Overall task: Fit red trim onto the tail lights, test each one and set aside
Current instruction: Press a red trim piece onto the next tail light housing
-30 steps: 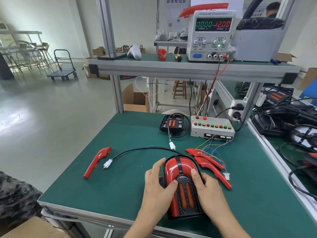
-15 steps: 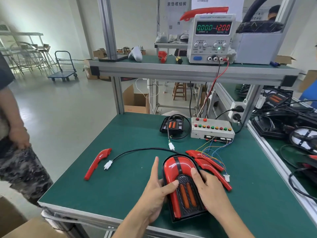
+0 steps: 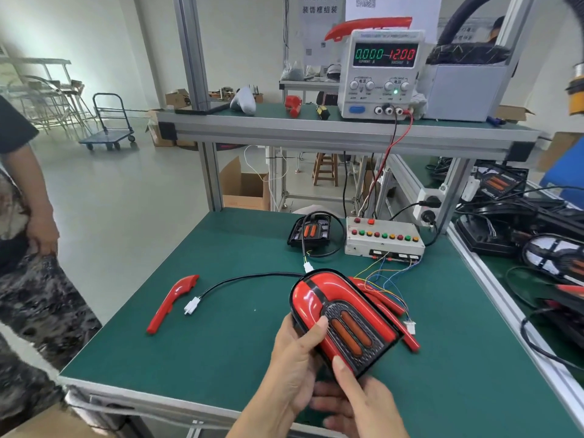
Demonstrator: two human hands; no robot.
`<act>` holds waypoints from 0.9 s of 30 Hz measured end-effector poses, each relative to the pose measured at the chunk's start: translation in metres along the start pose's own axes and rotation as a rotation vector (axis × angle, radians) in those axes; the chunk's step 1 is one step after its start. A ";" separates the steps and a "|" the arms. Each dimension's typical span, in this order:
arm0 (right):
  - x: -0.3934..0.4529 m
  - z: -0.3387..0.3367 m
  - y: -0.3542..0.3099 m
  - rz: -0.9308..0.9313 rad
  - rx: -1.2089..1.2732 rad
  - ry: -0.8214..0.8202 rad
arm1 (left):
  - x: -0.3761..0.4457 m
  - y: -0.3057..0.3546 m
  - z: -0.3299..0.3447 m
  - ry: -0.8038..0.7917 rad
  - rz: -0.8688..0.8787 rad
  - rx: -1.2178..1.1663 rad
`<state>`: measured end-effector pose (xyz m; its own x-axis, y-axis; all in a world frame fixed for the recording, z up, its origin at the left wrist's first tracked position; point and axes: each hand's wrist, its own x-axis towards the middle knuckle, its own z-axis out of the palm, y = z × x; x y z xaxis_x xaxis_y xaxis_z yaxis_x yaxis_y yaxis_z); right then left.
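A tail light (image 3: 343,317) with red trim around a black grille and two orange lenses is lifted off the green mat and tilted to the right. My left hand (image 3: 295,361) grips its left side, thumb on the red trim. My right hand (image 3: 357,403) holds its near end from below, thumb on the lower edge. Its black cable (image 3: 246,279) runs left to a white plug (image 3: 192,306) lying on the mat. A loose red trim piece (image 3: 172,303) lies at the left. More red trim pieces (image 3: 395,311) lie behind the light at the right.
A button test box (image 3: 384,240) with coloured wires and a second black tail light (image 3: 311,232) sit at the back of the green table (image 3: 221,343). A power supply (image 3: 380,74) on the shelf reads 0.000 and 12.00. A person (image 3: 25,248) stands left. Lamps and cables crowd the right bench.
The tail light was flat on the mat under both hands; now it is lifted and tilted right. My right hand moved under its near end. A person appeared at the left.
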<state>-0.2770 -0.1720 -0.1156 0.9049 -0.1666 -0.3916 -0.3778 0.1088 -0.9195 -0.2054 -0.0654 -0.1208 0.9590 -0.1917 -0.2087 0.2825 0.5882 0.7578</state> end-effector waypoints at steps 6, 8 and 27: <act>0.004 0.004 0.000 0.005 0.133 0.084 | -0.006 -0.004 0.004 -0.045 0.056 -0.053; 0.005 0.003 0.003 0.019 0.140 0.091 | -0.008 -0.005 0.003 -0.059 0.062 -0.037; -0.003 0.004 0.000 0.000 0.081 -0.022 | 0.004 0.017 -0.006 0.042 -0.012 0.083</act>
<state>-0.2786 -0.1678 -0.1147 0.9093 -0.1452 -0.3900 -0.3618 0.1875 -0.9132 -0.1969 -0.0517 -0.1127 0.9562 -0.1639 -0.2424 0.2926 0.5183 0.8036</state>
